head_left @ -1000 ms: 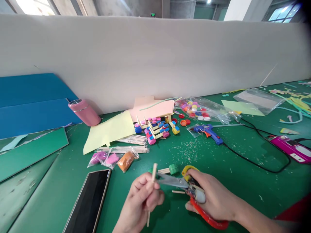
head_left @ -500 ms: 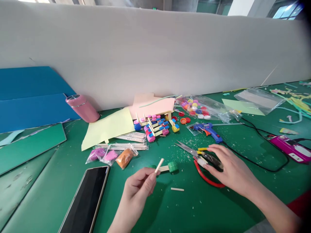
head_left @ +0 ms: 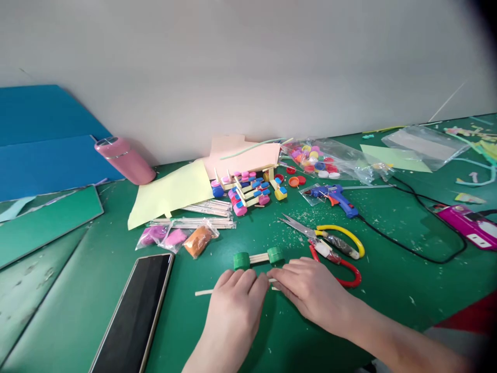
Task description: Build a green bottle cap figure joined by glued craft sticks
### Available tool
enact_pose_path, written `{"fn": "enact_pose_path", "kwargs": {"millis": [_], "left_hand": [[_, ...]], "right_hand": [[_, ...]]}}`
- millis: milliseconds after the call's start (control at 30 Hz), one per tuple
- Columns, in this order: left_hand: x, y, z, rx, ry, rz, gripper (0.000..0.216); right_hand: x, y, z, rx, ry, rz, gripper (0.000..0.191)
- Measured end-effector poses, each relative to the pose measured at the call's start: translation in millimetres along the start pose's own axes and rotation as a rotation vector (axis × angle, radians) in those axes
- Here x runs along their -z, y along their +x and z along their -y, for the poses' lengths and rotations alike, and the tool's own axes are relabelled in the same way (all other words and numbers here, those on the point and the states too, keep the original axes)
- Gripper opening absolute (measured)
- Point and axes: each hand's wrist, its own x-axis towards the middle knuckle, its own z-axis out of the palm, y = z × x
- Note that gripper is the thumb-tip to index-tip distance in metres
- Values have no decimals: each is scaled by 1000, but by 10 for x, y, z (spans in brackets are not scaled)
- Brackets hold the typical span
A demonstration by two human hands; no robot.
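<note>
A thin pale wooden stick (head_left: 204, 292) is gripped in my left hand (head_left: 235, 305), its end sticking out to the left. My right hand (head_left: 310, 287) pinches at the other side, where a short length of pale stick shows between the two hands. Just beyond the fingers lies a dumbbell-shaped piece with green caps (head_left: 241, 260) joined by sticks. A short cut stick lies on the green table, mostly hidden by my right hand. Right of it rest scissors (head_left: 330, 243) with one yellow and one red handle, blades slightly apart.
A phone (head_left: 134, 311) lies at the left. Behind are bagged clay lumps (head_left: 199, 241), colourful cap-and-stick pieces (head_left: 248, 194), a blue glue gun (head_left: 336, 199) with its cord, a bag of bottle caps (head_left: 320, 160) and a pink tumbler (head_left: 126, 160).
My right hand has left the scissors, which now lie on the table, and moved left to the stick. My left hand has turned palm down and lowered with the stick, now held sideways.
</note>
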Motion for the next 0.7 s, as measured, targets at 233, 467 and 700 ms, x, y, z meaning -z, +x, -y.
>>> {"fn": "enact_pose_path", "kwargs": {"millis": [233, 467, 700], "left_hand": [[-167, -124, 12, -14, 6, -66, 23], [-209, -203, -18, 44, 49, -23, 20], [-290, -249, -102, 125, 99, -42, 19]], "right_hand": [[-135, -40, -16, -28, 14, 51, 21], [-239, -42, -52, -14, 90, -9, 22], [-332, -74, -51, -11, 123, -68, 25]]}}
